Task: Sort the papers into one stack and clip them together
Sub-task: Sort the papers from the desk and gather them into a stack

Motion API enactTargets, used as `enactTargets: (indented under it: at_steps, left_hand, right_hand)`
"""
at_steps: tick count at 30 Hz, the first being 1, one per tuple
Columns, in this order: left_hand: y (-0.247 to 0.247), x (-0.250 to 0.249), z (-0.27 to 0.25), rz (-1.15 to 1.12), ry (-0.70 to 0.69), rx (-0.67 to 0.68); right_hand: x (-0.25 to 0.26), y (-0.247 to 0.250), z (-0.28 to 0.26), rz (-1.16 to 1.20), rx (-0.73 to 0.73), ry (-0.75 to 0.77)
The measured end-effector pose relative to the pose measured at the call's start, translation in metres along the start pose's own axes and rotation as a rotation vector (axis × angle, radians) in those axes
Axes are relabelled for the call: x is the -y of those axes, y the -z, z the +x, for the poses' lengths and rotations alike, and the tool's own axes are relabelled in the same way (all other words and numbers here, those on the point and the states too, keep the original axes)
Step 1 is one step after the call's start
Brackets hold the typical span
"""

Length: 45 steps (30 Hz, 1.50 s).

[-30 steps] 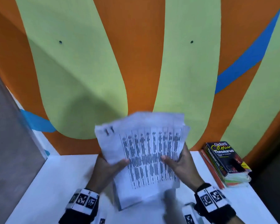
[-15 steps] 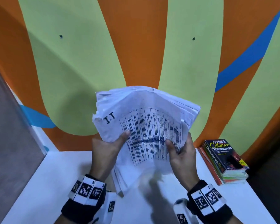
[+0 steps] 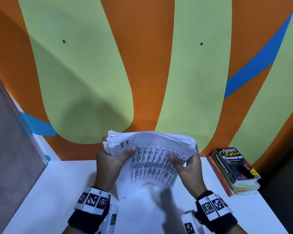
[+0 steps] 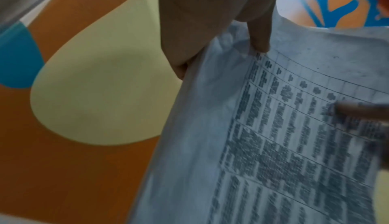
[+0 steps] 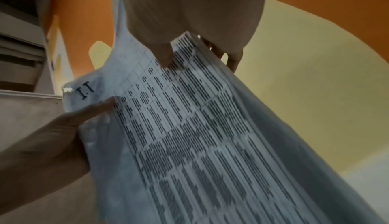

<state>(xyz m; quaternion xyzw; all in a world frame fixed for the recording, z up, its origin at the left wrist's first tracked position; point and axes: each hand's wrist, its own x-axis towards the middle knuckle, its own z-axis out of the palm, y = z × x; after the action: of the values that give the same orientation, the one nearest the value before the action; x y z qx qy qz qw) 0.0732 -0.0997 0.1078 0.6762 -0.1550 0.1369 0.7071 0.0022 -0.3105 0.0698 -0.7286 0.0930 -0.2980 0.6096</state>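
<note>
Now you hold the papers upright over the table, one hand at each side.

Your left hand grips the upper left corner, thumb across the front by the "I.T" mark, fingers behind. Your right hand clasps the right edge likewise, thumb on the printed grid. Both wrists angle upward; the sheets' top bows away toward the wall.

You are facing a white table that is standing against an orange, green and blue painted wall. At its far right corner, a small pile of books is lying flat, with an Oxford thesaurus sitting on top.
</note>
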Motion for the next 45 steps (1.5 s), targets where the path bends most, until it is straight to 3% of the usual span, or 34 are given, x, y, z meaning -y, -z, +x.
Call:
enactTargets:
  at_steps: [3,5,8,11,15,17,19,23,29,35,39,45]
  left_hand:
    - [0.003,-0.001,0.01,0.036,-0.036,0.025]
    - [0.004,0.004,0.015,0.023,-0.011,0.039]
    - [0.009,0.013,0.018,-0.035,0.055,0.113]
    - [0.008,0.017,0.011,-0.067,0.148,0.193]
    - [0.005,0.03,0.006,-0.073,0.17,0.131]
    - [0.001,0.032,0.007,-0.029,0.167,0.098]
    - [-0.003,0.031,0.009,-0.017,0.15,0.054]
    - [-0.005,0.019,0.008,-0.023,0.091,-0.013]
    - [0.001,0.041,-0.009,-0.045,0.19,0.066]
    - [0.007,0.039,-0.004,-0.056,0.16,0.087]
    - [0.008,0.051,-0.01,0.016,0.248,0.116]
    - [0.01,0.045,-0.01,0.024,0.174,0.137]
  right_hand:
    - [0.032,0.004,0.012,-0.004,-0.004,0.289]
    - [0.049,0.005,0.024,-0.157,0.026,0.514]
    - [0.054,0.007,0.035,-0.324,0.083,0.64]
    - [0.043,0.01,0.032,-0.219,0.037,0.557]
    - [0.013,0.011,0.033,0.104,0.075,0.107]
    - [-0.006,0.007,0.033,0.034,0.126,0.012]
    - [-0.011,0.001,0.028,-0.068,0.124,0.013]
    - [-0.003,-0.005,0.02,-0.019,0.094,0.089]
    - [-0.019,-0.003,0.001,-0.163,0.181,-0.009]
    - [-0.011,-0.005,0.0,-0.156,0.191,0.005]
    - [-0.023,-0.004,-0.016,-0.227,0.3,-0.123]
    - [-0.02,-0.002,-0.018,-0.163,0.286,-0.17]
